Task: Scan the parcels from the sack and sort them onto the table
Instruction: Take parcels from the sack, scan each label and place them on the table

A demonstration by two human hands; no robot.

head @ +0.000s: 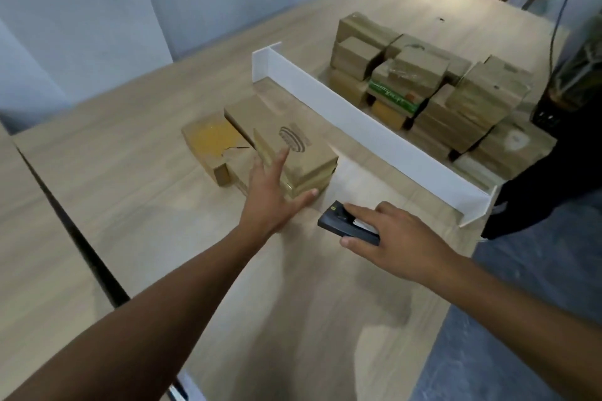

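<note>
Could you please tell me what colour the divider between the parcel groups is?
The divider is plain white; the head view shows it.

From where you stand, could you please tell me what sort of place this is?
Probably a parcel sorting room: stacked cardboard parcels on a long table, a white divider, and a scanner in the right hand.

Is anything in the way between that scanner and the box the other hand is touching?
Nothing visible: only bare table separates the scanner in the right hand from the parcel that the left hand touches.
</note>
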